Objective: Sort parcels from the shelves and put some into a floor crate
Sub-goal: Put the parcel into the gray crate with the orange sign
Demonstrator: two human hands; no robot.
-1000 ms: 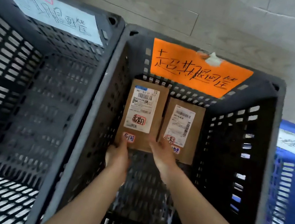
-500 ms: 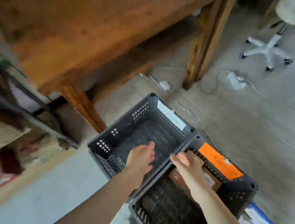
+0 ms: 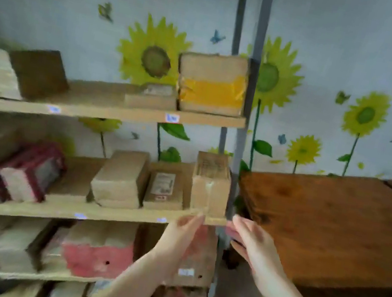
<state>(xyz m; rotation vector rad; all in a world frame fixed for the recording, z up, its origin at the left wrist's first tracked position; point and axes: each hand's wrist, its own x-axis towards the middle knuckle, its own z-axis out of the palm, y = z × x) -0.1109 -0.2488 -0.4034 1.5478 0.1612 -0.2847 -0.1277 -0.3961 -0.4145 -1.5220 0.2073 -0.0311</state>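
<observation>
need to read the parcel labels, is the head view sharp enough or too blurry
Head view: motion blur smears everything; the label on the small parcel on the middle shelf is unreadable; the left hand and right hand have soft edges; lighting is even, with no glare.

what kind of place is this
Likely a small parcel storage or pickup room: wooden shelves stacked with taped cardboard parcels, small labels on the shelf edges, and a wooden table beside them.

Left grip (image 3: 180, 237) and right grip (image 3: 254, 247) raised side by side, palms facing each other; both relaxed, apparently empty
</observation>
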